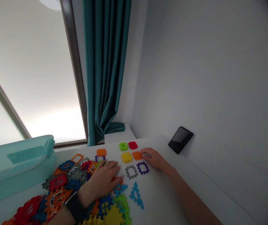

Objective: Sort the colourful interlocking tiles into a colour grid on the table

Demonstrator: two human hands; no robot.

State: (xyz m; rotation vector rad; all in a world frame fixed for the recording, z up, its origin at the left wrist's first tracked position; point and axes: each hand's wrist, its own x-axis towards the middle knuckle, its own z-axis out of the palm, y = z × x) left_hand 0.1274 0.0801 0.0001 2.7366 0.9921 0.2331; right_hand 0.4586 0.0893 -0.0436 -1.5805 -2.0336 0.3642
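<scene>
My right hand (156,158) has its thumb and fingertips at the right edge of an orange square interlocking building tile (137,155), which lies flat on the table. Around it lie a yellow tile (126,157), a green tile (123,146), a red tile (133,145), a grey window tile (131,172) and a purple window tile (143,168). My left hand (104,179) rests palm down with fingers spread over the right side of a heap of mixed tiles (57,182). Pieces under its palm are partly hidden. A blue triangular piece (136,195) lies between my hands.
A translucent teal bin (18,170) stands at the left on the white table (162,197). A black phone or tablet (180,140) leans by the wall at right. Behind the table hangs a teal curtain (105,68) beside a frosted window (37,78).
</scene>
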